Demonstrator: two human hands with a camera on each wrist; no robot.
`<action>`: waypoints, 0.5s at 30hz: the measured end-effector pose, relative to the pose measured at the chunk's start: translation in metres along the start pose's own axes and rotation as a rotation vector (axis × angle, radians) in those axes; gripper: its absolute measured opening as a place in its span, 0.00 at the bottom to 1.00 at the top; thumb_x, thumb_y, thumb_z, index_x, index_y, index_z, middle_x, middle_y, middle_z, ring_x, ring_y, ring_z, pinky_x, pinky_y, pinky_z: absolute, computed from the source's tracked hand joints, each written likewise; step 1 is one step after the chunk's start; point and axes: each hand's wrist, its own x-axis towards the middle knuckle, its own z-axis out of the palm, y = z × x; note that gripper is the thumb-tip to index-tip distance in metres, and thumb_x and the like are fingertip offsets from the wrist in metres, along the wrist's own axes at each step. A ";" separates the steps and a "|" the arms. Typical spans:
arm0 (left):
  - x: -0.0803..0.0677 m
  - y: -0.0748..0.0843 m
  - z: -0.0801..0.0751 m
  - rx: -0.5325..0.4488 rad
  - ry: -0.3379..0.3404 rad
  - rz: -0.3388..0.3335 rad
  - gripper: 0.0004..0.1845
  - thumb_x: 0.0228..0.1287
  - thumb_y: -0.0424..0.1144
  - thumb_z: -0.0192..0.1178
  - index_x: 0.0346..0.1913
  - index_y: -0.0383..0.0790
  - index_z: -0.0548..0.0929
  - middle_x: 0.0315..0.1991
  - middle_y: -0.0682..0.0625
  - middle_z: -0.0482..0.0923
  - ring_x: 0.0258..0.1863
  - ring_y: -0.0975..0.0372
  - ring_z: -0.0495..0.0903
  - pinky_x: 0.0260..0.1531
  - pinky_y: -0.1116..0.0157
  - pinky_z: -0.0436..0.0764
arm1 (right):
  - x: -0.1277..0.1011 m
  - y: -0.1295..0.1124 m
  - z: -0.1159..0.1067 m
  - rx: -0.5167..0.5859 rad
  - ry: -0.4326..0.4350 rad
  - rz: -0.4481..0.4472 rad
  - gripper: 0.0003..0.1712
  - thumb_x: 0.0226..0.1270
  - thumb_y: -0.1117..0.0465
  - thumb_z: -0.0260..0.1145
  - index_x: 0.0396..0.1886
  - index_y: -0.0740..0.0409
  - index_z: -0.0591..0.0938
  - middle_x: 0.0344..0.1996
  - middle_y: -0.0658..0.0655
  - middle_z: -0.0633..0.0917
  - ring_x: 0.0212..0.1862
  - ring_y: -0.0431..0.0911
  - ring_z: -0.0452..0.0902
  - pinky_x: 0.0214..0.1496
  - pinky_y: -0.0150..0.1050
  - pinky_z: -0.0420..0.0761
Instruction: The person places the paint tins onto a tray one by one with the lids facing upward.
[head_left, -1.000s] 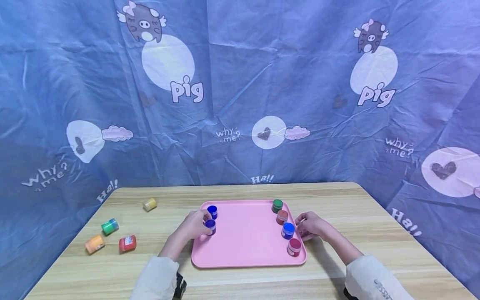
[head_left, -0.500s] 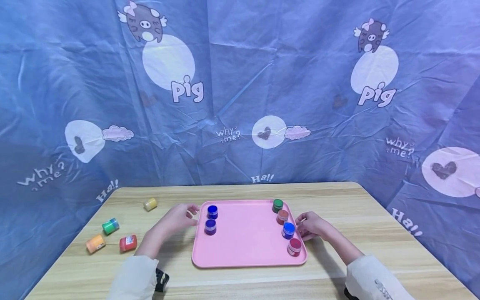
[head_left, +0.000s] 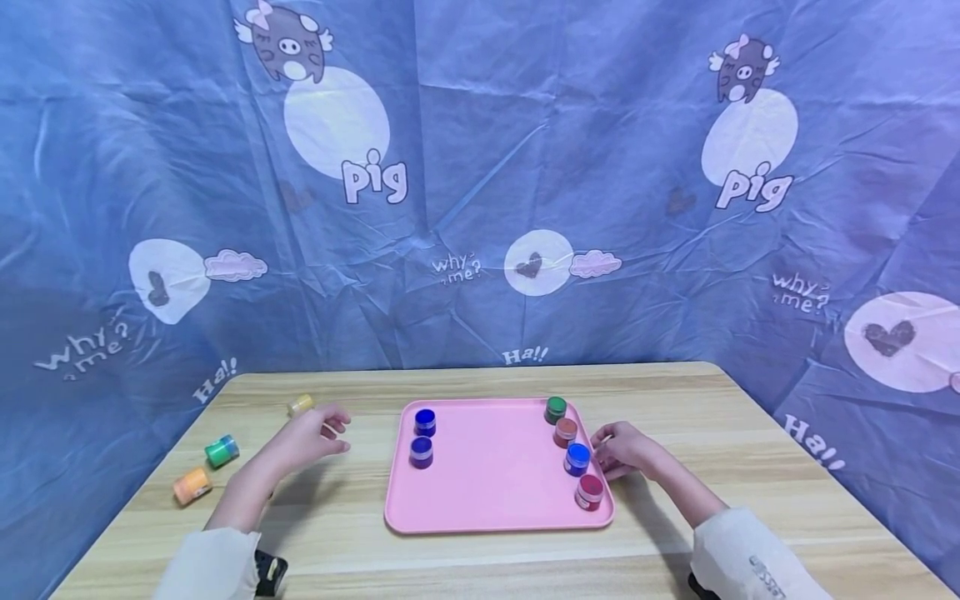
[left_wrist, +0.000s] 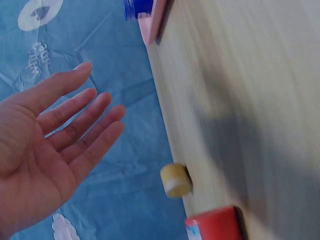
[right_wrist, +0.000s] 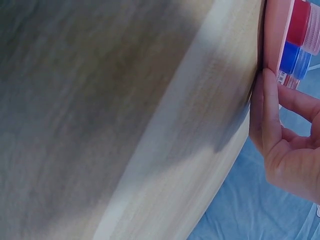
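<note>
Now reaching the empty, wide-spread left hand [head_left: 303,437] toward the yellow jar [head_left: 300,405] lying sideways near the table's [head_left: 750,467] far left, approaching from above to prevent rolling, while resting the relaxed right hand [head_left: 622,450] against the tray's [head_left: 495,525] right edge.

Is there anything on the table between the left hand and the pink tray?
No. In the head view, only bare wooden table lies between the left hand and the pink tray.
</note>
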 end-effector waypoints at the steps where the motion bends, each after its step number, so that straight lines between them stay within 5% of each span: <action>1: -0.002 -0.002 -0.001 -0.001 0.001 -0.006 0.15 0.47 0.28 0.65 0.40 0.26 0.76 0.32 0.46 0.77 0.35 0.49 0.77 0.36 0.57 0.78 | 0.000 0.000 0.000 0.002 -0.001 0.000 0.11 0.53 0.78 0.53 0.39 0.75 0.70 0.20 0.61 0.77 0.23 0.47 0.76 0.29 0.43 0.82; 7: -0.014 -0.017 -0.010 0.039 -0.001 -0.072 0.16 0.49 0.28 0.65 0.42 0.25 0.76 0.34 0.43 0.77 0.35 0.51 0.77 0.36 0.55 0.78 | 0.000 -0.001 0.001 0.003 -0.015 -0.012 0.11 0.53 0.78 0.54 0.38 0.75 0.70 0.20 0.60 0.77 0.23 0.47 0.77 0.29 0.43 0.82; 15: -0.031 -0.037 -0.021 0.055 0.001 -0.073 0.16 0.50 0.29 0.65 0.42 0.24 0.76 0.35 0.41 0.78 0.36 0.49 0.77 0.38 0.54 0.78 | 0.000 -0.002 0.001 0.018 -0.017 -0.005 0.12 0.52 0.79 0.53 0.39 0.76 0.70 0.20 0.61 0.77 0.23 0.47 0.77 0.30 0.43 0.82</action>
